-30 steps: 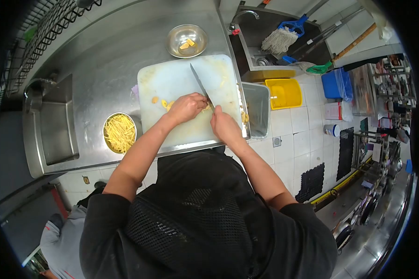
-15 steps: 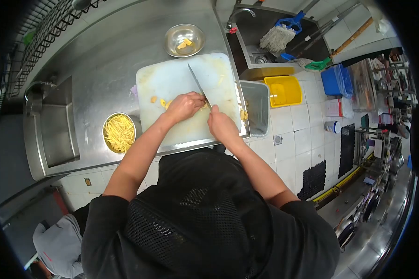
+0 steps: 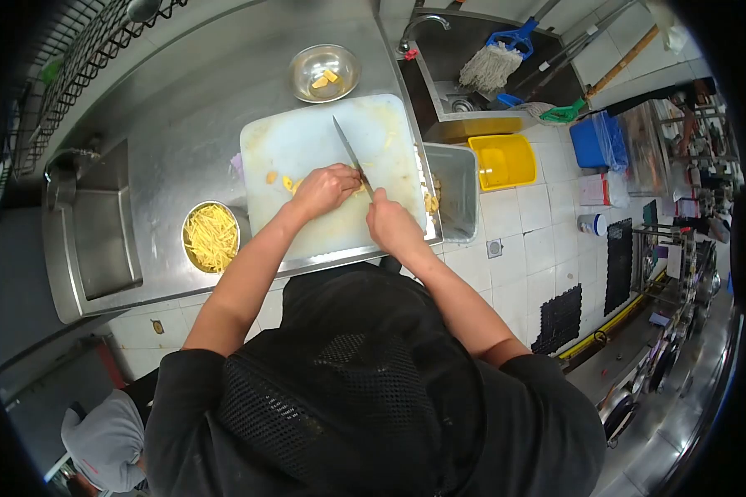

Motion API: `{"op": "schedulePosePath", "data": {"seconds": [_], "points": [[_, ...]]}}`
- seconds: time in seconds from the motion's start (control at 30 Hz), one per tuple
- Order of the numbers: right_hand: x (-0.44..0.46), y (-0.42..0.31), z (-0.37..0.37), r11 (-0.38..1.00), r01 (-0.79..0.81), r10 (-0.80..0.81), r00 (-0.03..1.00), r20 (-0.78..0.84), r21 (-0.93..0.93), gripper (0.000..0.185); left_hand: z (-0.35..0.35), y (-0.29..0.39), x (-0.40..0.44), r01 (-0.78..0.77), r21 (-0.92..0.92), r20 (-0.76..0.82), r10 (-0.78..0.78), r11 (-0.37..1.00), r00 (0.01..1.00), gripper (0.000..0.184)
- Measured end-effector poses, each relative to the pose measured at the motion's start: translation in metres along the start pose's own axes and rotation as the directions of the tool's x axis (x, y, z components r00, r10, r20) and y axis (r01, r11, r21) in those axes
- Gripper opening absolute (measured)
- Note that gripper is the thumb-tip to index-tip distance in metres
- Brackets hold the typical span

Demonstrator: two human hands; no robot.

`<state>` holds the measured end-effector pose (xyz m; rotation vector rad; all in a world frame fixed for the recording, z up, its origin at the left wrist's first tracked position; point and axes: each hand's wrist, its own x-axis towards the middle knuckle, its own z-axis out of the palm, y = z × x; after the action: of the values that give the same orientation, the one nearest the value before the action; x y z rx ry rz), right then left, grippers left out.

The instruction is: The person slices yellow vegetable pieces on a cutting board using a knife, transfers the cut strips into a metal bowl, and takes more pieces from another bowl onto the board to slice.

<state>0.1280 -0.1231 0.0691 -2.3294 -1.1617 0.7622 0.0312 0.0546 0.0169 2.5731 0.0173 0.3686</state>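
A white cutting board (image 3: 294,128) lies on the steel counter, with a long kitchen knife (image 3: 347,147) pointing away from me above it. My right hand (image 3: 396,225) is wrapped round the knife's handle. Fingers bunched, my left hand (image 3: 327,192) presses a yellow piece of what looks like ginger against the blade's left side; most of that piece is hidden. More ginger pieces (image 3: 288,183) lie left of this hand. Thin yellow strips (image 3: 210,238) fill a round metal container at the board's left. Beyond the board stands a metal bowl (image 3: 300,81) with a few chunks in it.
A steel sink (image 3: 104,236) is set into the counter at the left. Right of the board stand a grey bin (image 3: 466,195) and a yellow tub (image 3: 518,161). A mop (image 3: 491,66) rests in the far sink. A person in grey (image 3: 104,439) is at lower left.
The knife and both hands stay at nearly the same spot on the board, with only a slight shift. The person in grey at lower left has moved a little.
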Motion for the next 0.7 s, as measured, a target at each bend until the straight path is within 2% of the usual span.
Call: {"op": "schedulePosePath", "data": {"seconds": [0.13, 0.2, 0.27, 0.33, 0.5, 0.57, 0.7], "points": [[0.015, -0.001, -0.002, 1.0, -0.007, 0.007, 1.0, 0.027, 0.007, 0.022, 0.0, 0.002, -0.005, 0.001, -0.012, 0.027, 0.0, 1.0, 1.0, 0.013], [0.018, -0.008, -0.019, 1.0, 0.002, -0.001, 0.999, 0.032, -0.011, 0.022, -0.005, 0.002, 0.0, 0.056, -0.053, 0.007, -0.056, 0.997, 0.998, 0.014], [0.005, -0.019, -0.033, 0.999, -0.031, 0.034, 0.991, 0.127, -0.027, 0.021, -0.008, 0.0, -0.002, 0.072, -0.075, 0.0, -0.072, 0.995, 0.997, 0.015], [-0.006, -0.023, -0.04, 0.998, -0.051, 0.057, 0.986, 0.155, -0.043, 0.022, -0.009, 0.001, -0.005, 0.094, -0.103, 0.002, -0.094, 0.99, 0.996, 0.016], [-0.025, -0.022, -0.026, 0.992, -0.098, 0.112, 0.974, 0.195, -0.08, 0.021, -0.006, -0.007, -0.003, -0.023, -0.026, 0.043, 0.024, 0.999, 0.999, 0.016], [-0.01, -0.006, 0.005, 0.999, -0.05, 0.051, 0.998, 0.047, -0.01, 0.02, -0.01, -0.008, -0.001, -0.044, -0.011, 0.048, 0.045, 0.999, 0.998, 0.015], [-0.008, -0.018, -0.009, 0.999, -0.031, 0.031, 0.999, 0.014, -0.009, 0.018, -0.011, -0.01, 0.001, -0.091, -0.028, 0.064, 0.092, 0.995, 0.994, 0.015]]}}
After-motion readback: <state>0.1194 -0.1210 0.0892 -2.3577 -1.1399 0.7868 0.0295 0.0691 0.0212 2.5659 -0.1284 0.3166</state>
